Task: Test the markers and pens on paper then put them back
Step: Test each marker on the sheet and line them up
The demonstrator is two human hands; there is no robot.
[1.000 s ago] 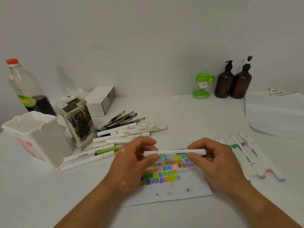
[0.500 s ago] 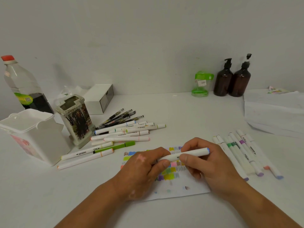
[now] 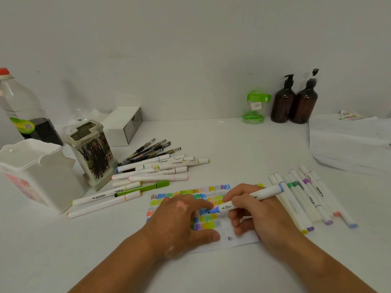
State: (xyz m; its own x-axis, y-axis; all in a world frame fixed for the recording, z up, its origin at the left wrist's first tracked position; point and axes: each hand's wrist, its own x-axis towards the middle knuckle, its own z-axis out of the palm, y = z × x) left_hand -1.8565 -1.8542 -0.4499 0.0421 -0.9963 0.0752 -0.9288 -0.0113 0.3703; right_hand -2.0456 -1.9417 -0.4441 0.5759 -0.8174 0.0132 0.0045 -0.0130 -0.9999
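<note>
Left hand [image 3: 182, 220] lies flat on the paper [image 3: 239, 240], fingers straight, steadying it. Right hand [image 3: 258, 214] fingers grasp the blue marker [image 3: 254, 196], tip on the sheet among many swatches. Testing looks well advanced. Marker row [image 3: 306, 197] right, marker-and-pen pile [image 3: 152, 172] left; none visibly back in the holder [image 3: 93, 151].
</note>
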